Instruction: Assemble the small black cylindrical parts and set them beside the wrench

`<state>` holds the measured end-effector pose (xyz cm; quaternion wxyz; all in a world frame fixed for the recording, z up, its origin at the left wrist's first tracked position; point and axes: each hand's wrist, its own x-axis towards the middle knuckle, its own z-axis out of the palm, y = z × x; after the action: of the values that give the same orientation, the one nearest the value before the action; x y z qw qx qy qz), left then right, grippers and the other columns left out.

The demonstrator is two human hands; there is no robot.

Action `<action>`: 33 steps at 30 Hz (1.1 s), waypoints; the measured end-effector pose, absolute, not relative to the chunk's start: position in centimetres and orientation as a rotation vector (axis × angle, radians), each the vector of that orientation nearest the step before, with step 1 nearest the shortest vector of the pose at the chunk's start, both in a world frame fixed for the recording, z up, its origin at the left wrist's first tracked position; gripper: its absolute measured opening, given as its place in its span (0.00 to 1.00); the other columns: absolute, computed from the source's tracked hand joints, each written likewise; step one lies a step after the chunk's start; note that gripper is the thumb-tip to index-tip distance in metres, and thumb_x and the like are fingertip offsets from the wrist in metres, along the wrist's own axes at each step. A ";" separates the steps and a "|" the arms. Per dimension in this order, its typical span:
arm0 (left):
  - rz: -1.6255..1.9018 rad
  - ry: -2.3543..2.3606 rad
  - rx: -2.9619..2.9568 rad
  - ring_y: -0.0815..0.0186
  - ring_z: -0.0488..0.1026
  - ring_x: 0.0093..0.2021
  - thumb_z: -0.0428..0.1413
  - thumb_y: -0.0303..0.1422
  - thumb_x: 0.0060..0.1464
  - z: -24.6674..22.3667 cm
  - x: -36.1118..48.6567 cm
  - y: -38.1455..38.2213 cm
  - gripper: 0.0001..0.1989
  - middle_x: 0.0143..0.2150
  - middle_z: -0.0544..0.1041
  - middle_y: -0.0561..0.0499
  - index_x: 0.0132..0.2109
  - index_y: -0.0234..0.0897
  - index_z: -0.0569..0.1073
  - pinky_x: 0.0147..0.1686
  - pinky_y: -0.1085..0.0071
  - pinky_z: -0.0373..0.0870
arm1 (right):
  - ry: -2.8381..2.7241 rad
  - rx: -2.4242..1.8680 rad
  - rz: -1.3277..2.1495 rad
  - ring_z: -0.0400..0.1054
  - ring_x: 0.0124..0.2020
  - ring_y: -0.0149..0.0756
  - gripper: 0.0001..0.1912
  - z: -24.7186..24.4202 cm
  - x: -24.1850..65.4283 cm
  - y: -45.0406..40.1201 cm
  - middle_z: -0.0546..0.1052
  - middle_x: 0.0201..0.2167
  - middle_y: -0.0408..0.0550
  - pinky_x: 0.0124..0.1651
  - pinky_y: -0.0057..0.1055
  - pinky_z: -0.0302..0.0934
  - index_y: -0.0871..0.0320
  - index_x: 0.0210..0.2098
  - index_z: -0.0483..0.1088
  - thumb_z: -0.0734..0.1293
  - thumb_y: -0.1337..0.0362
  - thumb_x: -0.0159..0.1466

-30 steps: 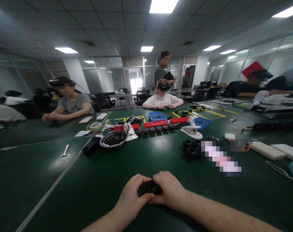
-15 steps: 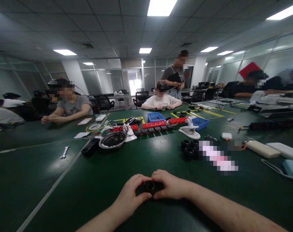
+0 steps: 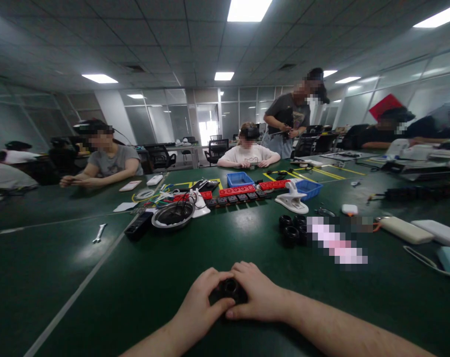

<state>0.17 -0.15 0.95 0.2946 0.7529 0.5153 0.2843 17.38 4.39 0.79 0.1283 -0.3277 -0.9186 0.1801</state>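
Observation:
My left hand [image 3: 202,298] and my right hand [image 3: 260,293] meet over the green table, close to me. Between them is a cluster of black round parts [image 3: 231,286], one with a round hole facing up. Thumbs and fingers of both hands curl around its sides, hiding much of it, so I cannot tell exactly how many parts there are. Similar black ring-shaped parts [image 3: 291,233] stand grouped farther off to the right.
A wrench [image 3: 99,233] lies on the left. Ahead are a metal bowl with wires [image 3: 173,225], a black power strip [image 3: 139,225], red blocks [image 3: 237,191], a white clip stand [image 3: 292,201] and blue baskets [image 3: 240,179]. A power bank [image 3: 405,229] lies right. Several people sit or stand around.
My right hand has closed further around the black parts, its thumb shifting left under my left thumb. Across the room, the standing person has moved right and leaned forward.

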 end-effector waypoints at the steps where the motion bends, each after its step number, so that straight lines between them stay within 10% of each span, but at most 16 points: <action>1: 0.751 1.341 2.023 0.63 0.65 0.39 0.55 0.31 0.47 1.0 0.1 -0.1 0.16 0.38 0.69 0.50 0.46 0.43 0.69 0.40 0.69 0.62 | -2.697 -0.897 0.610 0.60 0.38 0.38 0.26 1.0 17.7 4.7 0.67 0.36 0.47 0.40 0.34 0.54 0.59 0.40 0.66 0.69 0.49 0.47; 6: 0.774 1.254 2.042 0.61 0.64 0.44 0.56 0.31 0.46 1.4 -0.1 0.1 0.16 0.42 0.69 0.49 0.45 0.43 0.70 0.44 0.67 0.61 | -2.748 -0.708 0.826 0.60 0.39 0.35 0.18 1.2 18.5 6.1 0.67 0.36 0.44 0.41 0.30 0.54 0.58 0.39 0.68 0.69 0.60 0.50; 16: 0.756 1.465 1.957 0.64 0.64 0.36 0.58 0.31 0.42 1.1 0.4 -0.5 0.14 0.34 0.68 0.52 0.40 0.40 0.71 0.35 0.70 0.61 | -2.662 -1.128 0.374 0.61 0.31 0.38 0.23 0.5 16.5 3.8 0.70 0.29 0.47 0.36 0.34 0.53 0.61 0.30 0.66 0.68 0.48 0.45; 24: 0.774 1.297 2.005 0.65 0.64 0.37 0.55 0.29 0.47 0.8 0.0 -0.1 0.19 0.37 0.67 0.52 0.48 0.43 0.67 0.36 0.71 0.61 | -2.717 -0.844 0.738 0.60 0.39 0.39 0.25 1.7 17.9 4.8 0.68 0.37 0.47 0.42 0.35 0.53 0.57 0.43 0.65 0.70 0.56 0.47; 33: 0.789 1.414 1.943 0.65 0.65 0.36 0.60 0.29 0.41 0.9 0.4 -0.4 0.16 0.35 0.68 0.53 0.41 0.40 0.71 0.35 0.72 0.60 | -2.710 -0.937 0.719 0.59 0.30 0.32 0.20 0.4 17.8 5.7 0.67 0.28 0.43 0.29 0.25 0.52 0.61 0.30 0.67 0.70 0.52 0.46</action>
<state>0.41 -0.37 0.91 0.3013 0.7326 0.5331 0.2974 17.77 5.72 0.43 0.0926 -0.3157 -0.9128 0.2421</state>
